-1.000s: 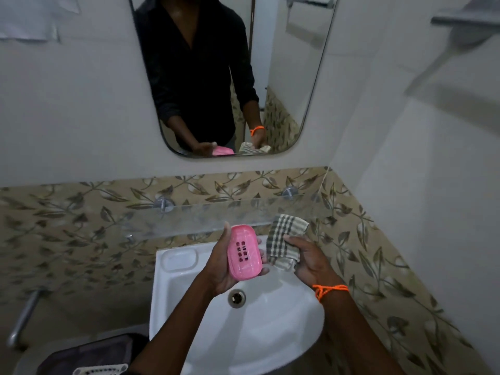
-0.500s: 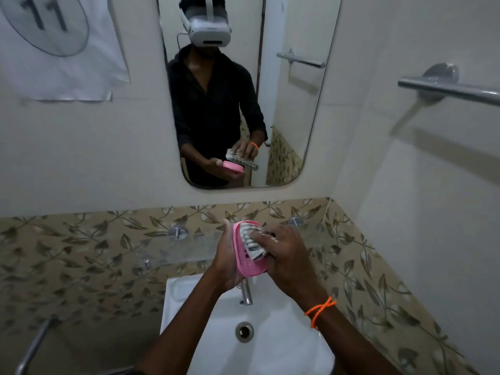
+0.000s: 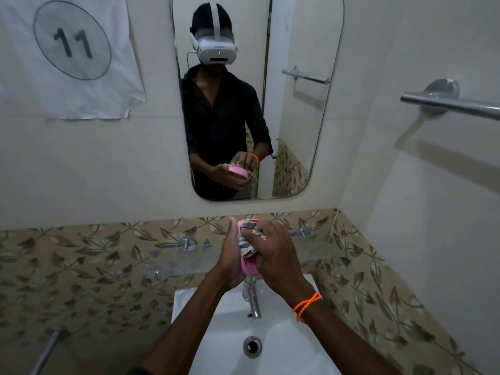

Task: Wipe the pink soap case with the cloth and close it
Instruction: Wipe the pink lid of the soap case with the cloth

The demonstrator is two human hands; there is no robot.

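Glossy pink soap case [image 3: 249, 269], oval and smooth, gripped on edge in left hand [image 3: 230, 262] above white glazed sink [image 3: 286, 345] and chrome tap [image 3: 253, 300]. Crumpled checked cloth [image 3: 250, 239], soft woven, bunched under curled fingers of right hand [image 3: 276, 254], pressed into case's open hollow.

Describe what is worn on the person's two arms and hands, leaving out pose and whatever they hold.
Both forearms are bare in the head view, and neither the left hand nor the right hand wears a glove. The right wrist carries a thin orange knotted thread band. No ring or watch shows. In the wall mirror the reflection shows dark shirt sleeves ending above the forearms.
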